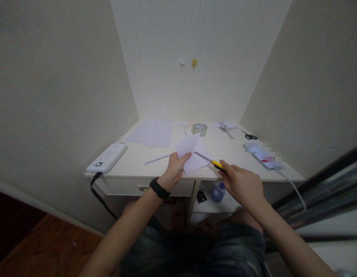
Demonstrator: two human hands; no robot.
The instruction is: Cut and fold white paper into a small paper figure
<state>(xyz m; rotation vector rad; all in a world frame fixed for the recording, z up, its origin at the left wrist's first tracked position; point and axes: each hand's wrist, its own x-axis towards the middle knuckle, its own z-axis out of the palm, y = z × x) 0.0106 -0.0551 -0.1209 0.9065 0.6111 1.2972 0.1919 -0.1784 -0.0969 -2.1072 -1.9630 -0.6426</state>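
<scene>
The left hand (175, 169) pinches the folded paper (192, 153) above the desk (224, 154) edge, thin, light and floppy, so best held near the cut, while the right hand (241, 184) closes around yellow-handled scissors (211, 160), I think.

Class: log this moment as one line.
left hand: holds folded paper | right hand: holds yellow scissors, blades at paper | desk

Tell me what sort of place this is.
Probably a home craft corner: a small white desk set in a wall alcove, with paper sheets, a tape roll and black scissors on it, and two wall hooks above.
</scene>
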